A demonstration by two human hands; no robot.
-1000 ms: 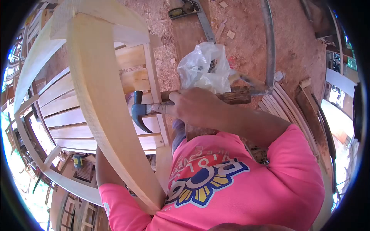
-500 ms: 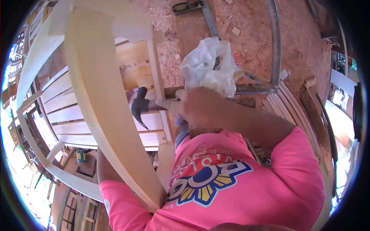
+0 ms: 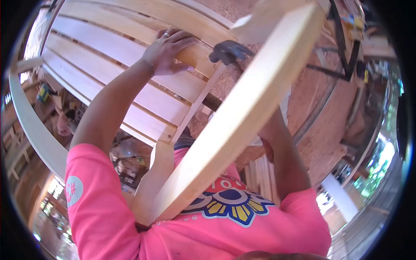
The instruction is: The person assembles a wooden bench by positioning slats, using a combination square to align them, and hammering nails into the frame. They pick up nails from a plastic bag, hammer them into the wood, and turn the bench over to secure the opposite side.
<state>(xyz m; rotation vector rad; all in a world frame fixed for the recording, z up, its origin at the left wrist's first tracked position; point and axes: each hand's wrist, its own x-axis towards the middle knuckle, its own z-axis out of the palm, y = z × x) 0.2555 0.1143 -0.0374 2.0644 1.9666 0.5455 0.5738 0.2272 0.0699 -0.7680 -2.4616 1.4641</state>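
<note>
My left hand (image 3: pixel 167 51), with a ring on one finger, rests on the pale wooden slats (image 3: pixel 162 104) of a bench-like frame. Its thumb and fingers are apart around nothing visible. A claw hammer (image 3: pixel 229 52) shows its dark head just right of that hand, over the edge of the slats. The hammer's handle runs behind a thick curved wooden armrest (image 3: pixel 242 117), which slants across the view up from my chest. My right forearm (image 3: pixel 279 143) reaches up behind this armrest; the right hand, on the handle side, is hidden by it.
A curved frame piece (image 3: pixel 32 117) bounds the left side. Dark metal bars (image 3: pixel 346 65) stand over the shavings-covered floor at upper right. Stacked wood strips (image 3: pixel 261 175) lie below my right arm. A person's head (image 3: pixel 65 123) appears at lower left beyond the slats.
My view has turned, and the armrest now slants to the right. My left hand has come from behind the armrest onto the slats. The hammer and right hand are now partly behind the armrest.
</note>
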